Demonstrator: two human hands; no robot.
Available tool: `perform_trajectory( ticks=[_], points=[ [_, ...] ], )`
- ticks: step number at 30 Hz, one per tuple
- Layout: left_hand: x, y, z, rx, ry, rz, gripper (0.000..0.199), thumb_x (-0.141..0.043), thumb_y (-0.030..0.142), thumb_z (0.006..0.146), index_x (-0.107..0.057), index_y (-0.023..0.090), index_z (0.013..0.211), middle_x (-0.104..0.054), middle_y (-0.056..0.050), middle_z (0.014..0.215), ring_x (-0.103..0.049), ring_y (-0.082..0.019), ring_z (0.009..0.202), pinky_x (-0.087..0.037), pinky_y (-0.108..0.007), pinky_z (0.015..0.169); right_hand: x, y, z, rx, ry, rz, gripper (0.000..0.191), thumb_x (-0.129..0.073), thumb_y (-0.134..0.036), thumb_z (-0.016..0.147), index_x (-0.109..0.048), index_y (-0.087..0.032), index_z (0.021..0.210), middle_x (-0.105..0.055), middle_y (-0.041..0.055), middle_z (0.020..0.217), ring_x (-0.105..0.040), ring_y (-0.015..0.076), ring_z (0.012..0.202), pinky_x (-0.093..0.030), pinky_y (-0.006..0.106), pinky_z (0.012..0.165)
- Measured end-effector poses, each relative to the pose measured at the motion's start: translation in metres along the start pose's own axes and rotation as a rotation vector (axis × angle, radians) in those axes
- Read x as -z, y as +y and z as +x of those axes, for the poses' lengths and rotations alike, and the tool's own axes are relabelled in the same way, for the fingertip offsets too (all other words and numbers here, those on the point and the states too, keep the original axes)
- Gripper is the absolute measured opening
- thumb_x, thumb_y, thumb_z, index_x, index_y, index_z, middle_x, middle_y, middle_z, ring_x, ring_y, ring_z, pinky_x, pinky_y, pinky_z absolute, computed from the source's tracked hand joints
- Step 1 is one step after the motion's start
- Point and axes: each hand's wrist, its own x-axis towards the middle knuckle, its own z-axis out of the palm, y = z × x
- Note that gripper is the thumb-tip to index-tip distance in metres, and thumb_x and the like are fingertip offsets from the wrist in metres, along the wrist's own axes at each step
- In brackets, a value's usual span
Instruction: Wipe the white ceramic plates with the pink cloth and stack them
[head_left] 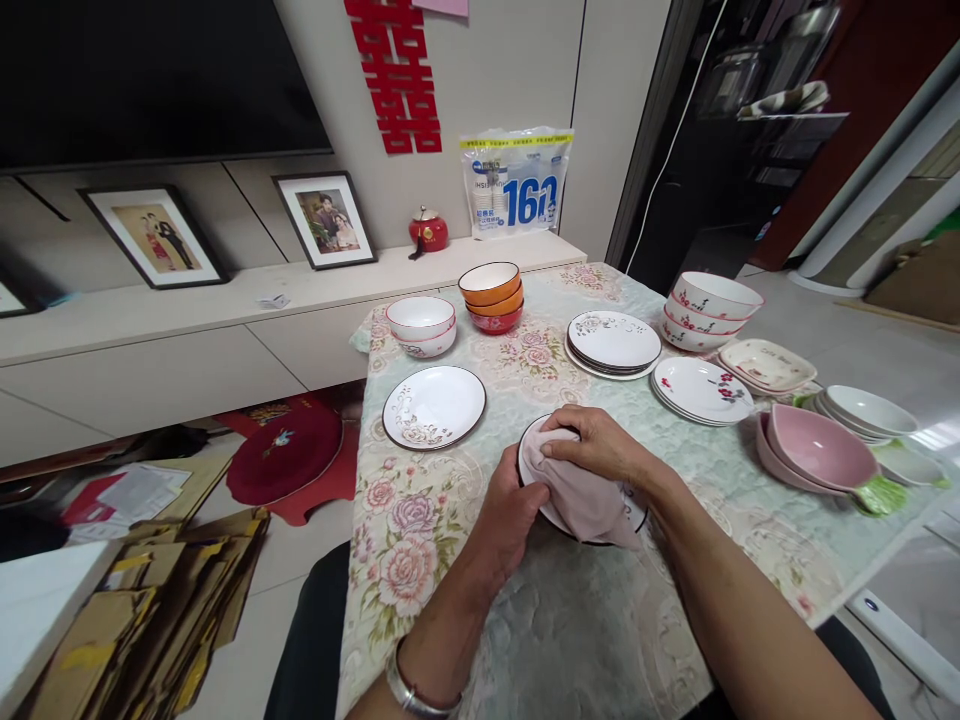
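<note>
Pink cloth (589, 492) on hand-held plate (634, 506)

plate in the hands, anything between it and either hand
Yes, on one side: the cloth lies between the right hand and the plate. The left hand is at the rim, with nothing visible between its fingers and the edge.

- Wears a shiny silver-coloured bracelet (406, 692), rounded and band-like, above the left hand (504, 512), between six and seven o'clock.
- Leaves both forearms (750, 590) bare, without visible sleeves.
- Shows dark, near-black legwear (307, 630) at seven o'clock and again at four.
</note>
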Motion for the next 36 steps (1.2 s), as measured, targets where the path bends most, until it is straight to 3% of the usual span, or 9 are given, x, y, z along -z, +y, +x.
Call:
perform_trajectory(
  ticks=[12,17,20,24,28,32,34,36],
  points=[
    [0.000,0.000,0.000,0.006,0.002,-0.011,0.066,-0.054,0.003,0.058,-0.059,0.017,0.122,-0.068,-0.008,0.116,-0.058,-0.027,0.110,-0.046,-0.036,0.092,0.002,0.000,0.001,0.002,0.012,-0.027,0.019,-0.067,-0.028,0.079,-0.073,-0.021,0.095,-0.070,0.0032,0.096,-0.062,0.0197,0.092,-0.043,0.031,0.083],
    [0.000,0.001,-0.001,0.002,0.012,0.034,0.061,-0.055,0.005,0.060,-0.060,0.017,0.119,-0.068,-0.008,0.113,-0.059,-0.026,0.106,-0.047,-0.035,0.087,0.004,-0.008,-0.002,0.061,-0.056,-0.068,0.017,-0.067,-0.026,0.080,-0.074,-0.022,0.094,-0.069,0.0031,0.093,-0.062,0.0190,0.089,-0.043,0.030,0.081],
    [-0.001,0.003,-0.002,0.010,0.021,0.045,0.060,-0.055,0.005,0.059,-0.060,0.018,0.118,-0.068,-0.007,0.109,-0.060,-0.025,0.101,-0.047,-0.032,0.081,0.001,-0.011,-0.001,0.096,-0.025,-0.095,0.019,-0.064,-0.024,0.082,-0.073,-0.023,0.098,-0.068,0.0036,0.095,-0.062,0.0184,0.090,-0.044,0.029,0.082],
    [-0.001,0.005,-0.001,0.043,0.018,-0.001,0.066,-0.055,0.005,0.056,-0.059,0.018,0.121,-0.068,-0.006,0.106,-0.060,-0.024,0.099,-0.047,-0.031,0.079,0.004,-0.009,-0.001,-0.064,0.093,-0.306,0.024,-0.058,-0.022,0.084,-0.071,-0.019,0.103,-0.068,0.0089,0.102,-0.062,0.0215,0.094,-0.043,0.031,0.083],
    [0.000,0.003,0.000,0.060,0.020,0.001,0.067,-0.056,0.005,0.057,-0.058,0.017,0.123,-0.068,-0.008,0.110,-0.060,-0.026,0.099,-0.048,-0.033,0.080,0.016,-0.008,-0.004,-0.200,0.005,-0.429,0.019,-0.059,-0.024,0.080,-0.071,-0.018,0.093,-0.071,0.0096,0.093,-0.062,0.0236,0.084,-0.041,0.031,0.071],
    [0.000,0.003,0.000,0.009,0.010,0.011,0.065,-0.055,0.004,0.058,-0.060,0.017,0.121,-0.068,-0.008,0.112,-0.060,-0.025,0.103,-0.047,-0.033,0.083,0.012,-0.011,-0.003,-0.039,-0.110,-0.186,0.016,-0.062,-0.026,0.080,-0.071,-0.021,0.092,-0.072,0.0037,0.094,-0.063,0.0198,0.085,-0.043,0.028,0.073],
    [-0.001,0.003,0.000,-0.016,0.000,0.008,0.065,-0.054,0.003,0.058,-0.060,0.018,0.121,-0.068,-0.007,0.113,-0.059,-0.025,0.105,-0.046,-0.032,0.084,0.006,-0.012,-0.001,0.031,-0.058,-0.129,0.019,-0.061,-0.025,0.081,-0.071,-0.021,0.097,-0.071,0.0036,0.098,-0.063,0.0189,0.090,-0.044,0.027,0.079],
    [-0.001,0.004,-0.001,-0.005,-0.006,0.000,0.066,-0.054,0.004,0.057,-0.060,0.018,0.122,-0.069,-0.007,0.111,-0.060,-0.024,0.104,-0.047,-0.031,0.083,0.003,-0.010,0.000,0.006,0.036,-0.203,0.021,-0.059,-0.023,0.082,-0.070,-0.020,0.099,-0.070,0.0060,0.101,-0.062,0.0196,0.093,-0.043,0.029,0.082]
  ],
)
